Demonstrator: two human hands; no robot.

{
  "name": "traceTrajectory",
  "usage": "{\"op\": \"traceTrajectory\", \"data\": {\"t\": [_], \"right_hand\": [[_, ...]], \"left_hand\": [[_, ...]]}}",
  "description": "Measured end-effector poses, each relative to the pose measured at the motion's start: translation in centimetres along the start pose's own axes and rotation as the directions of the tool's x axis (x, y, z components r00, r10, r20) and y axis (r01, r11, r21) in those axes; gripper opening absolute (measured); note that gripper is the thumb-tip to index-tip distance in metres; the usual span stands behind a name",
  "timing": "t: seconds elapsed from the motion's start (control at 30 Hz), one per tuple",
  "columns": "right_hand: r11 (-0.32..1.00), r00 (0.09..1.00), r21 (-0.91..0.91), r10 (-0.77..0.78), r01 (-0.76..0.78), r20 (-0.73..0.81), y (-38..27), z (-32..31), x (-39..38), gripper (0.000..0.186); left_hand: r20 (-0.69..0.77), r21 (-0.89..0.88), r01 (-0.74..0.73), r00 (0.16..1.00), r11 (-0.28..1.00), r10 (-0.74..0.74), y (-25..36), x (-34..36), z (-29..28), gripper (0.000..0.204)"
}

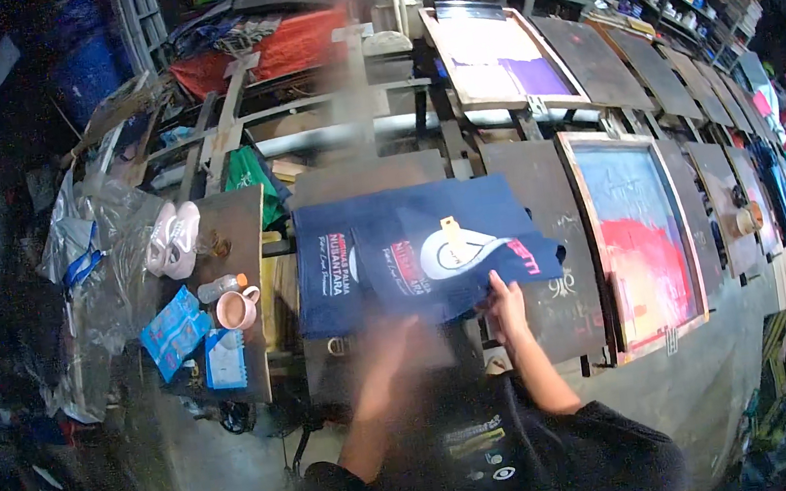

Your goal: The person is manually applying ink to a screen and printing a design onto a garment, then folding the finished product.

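Note:
A navy printed cloth (466,198) with white and pink printing lies folded or stacked over a dark board (364,178) in front of me. Its left part shows the same print twice, so at least two layers overlap. A small yellow piece (451,229) rests on the white, drop-shaped print. My right hand (507,308) grips the near right edge of the cloth, one finger lying on top and the others tucked underneath. At the near middle edge is my left hand (397,339), smeared by motion; its fingers cannot be made out.
Left, a side board (229,217) carries pale sandals (176,239), a pink mug (236,311), a small bottle (222,288) and blue packets (172,332). Framed printing screens stand right, one red-stained (650,271), one purple and white (497,53). More dark boards continue rightward.

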State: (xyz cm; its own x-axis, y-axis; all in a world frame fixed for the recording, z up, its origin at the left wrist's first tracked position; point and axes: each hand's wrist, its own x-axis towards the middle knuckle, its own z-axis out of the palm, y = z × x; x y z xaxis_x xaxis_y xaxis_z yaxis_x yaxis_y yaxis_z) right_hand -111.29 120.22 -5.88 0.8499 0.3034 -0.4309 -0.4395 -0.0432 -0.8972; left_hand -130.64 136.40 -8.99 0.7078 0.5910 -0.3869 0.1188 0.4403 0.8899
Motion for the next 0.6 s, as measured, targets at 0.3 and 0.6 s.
{"op": "traceTrajectory", "data": {"t": [0.3,0.6], "right_hand": [[0.692,0.837,0.473,-0.418,0.546,-0.354,-10.9,-3.8,0.9,0.016],[0.607,0.734,0.419,-0.491,0.675,-0.470,-14.9,-8.3,-0.9,0.012]], "left_hand": [[0.497,0.768,-0.610,0.759,0.194,0.420,4.8,-0.1,1.6,0.050],[0.274,0.724,-0.475,0.863,0.500,0.424,6.6,2.1,1.3,0.022]]}}
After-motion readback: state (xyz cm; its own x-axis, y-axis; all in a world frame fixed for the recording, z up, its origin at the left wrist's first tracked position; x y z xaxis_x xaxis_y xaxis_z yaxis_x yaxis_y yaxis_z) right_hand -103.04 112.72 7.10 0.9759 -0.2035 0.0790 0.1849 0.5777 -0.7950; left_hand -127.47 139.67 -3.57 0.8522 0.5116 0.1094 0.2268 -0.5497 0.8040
